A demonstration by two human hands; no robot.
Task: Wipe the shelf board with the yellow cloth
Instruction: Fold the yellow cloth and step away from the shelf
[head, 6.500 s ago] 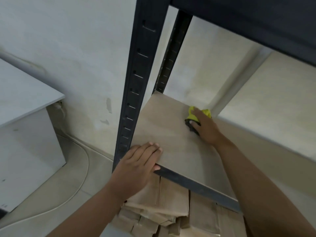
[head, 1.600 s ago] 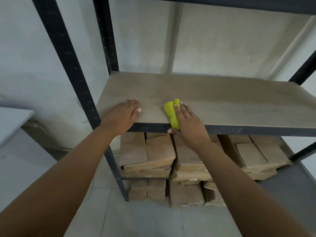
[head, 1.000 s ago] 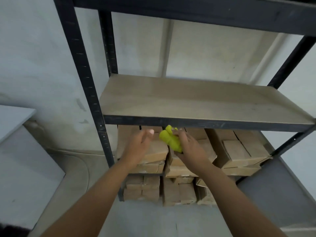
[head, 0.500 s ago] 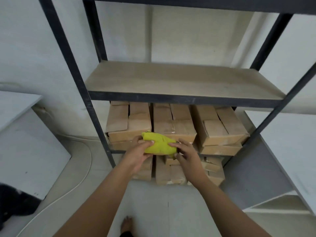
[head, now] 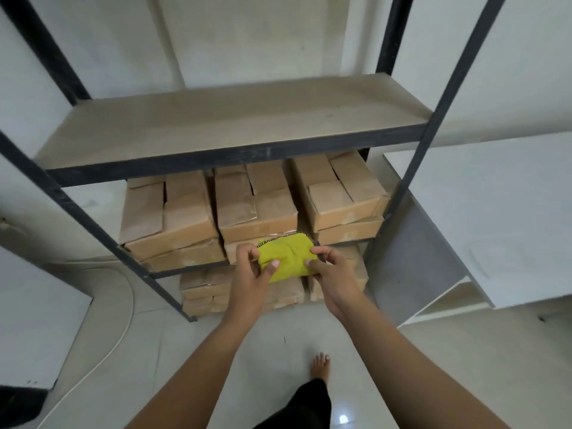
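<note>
A: What sat nearest the camera?

B: Two bare forearms rose from the bottom of the frame, with a bare foot (head: 320, 365) on the pale tiled floor (head: 433, 366) at lower centre.

A: And the hands?

B: The left hand (head: 247, 275) and the right hand (head: 332, 274) met just below the frame's centre. Each grip was closed on the folded yellow cloth with dark stitched edging (head: 286, 255), the left pinching its left edge, the right its right edge, thumbs on the near face. The cloth was held up in the air, clear of the rack.

A: What lay behind it?

B: Brown cardboard boxes (head: 257, 205) stacked on the lower level of the black metal rack (head: 89, 224), with more on the floor beneath.

A: And the shelf?

B: The bare beige wooden shelf board (head: 232, 119) ran across the middle of the frame, above the boxes and well apart from the cloth. A white surface (head: 495, 205) stood at the right, a white cable (head: 123, 329) trailed at lower left, and a white wall (head: 263, 35) closed the top.
</note>
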